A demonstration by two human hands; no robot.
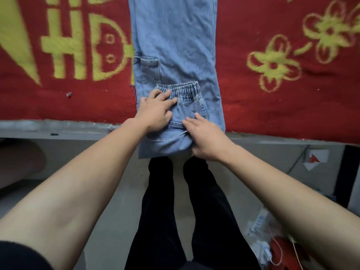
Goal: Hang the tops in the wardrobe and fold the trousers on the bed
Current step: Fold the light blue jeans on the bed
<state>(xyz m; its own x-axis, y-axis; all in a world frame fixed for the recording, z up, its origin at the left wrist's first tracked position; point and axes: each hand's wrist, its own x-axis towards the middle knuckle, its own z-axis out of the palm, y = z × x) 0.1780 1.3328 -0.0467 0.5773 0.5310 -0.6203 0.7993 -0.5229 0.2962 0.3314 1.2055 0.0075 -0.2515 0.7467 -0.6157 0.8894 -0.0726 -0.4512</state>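
Light blue denim trousers point(175, 45) lie lengthwise on the bed's red and yellow blanket point(272, 98), legs running away from me. Their top part is folded over, so the elastic waistband point(178, 87) lies on the legs. The fold hangs over the bed's near edge. My left hand point(155, 111) rests on the folded part just below the waistband, fingers spread and slightly bent. My right hand point(206, 137) presses on the fold at the bed's edge, fingers flat on the denim and the thumb out of sight beneath.
The bed's grey frame point(58, 131) runs across the view. My legs in black trousers point(161, 211) stand on the grey floor before it. At the lower right lie plastic packaging point(259, 225) and a red item with cord point(282, 250).
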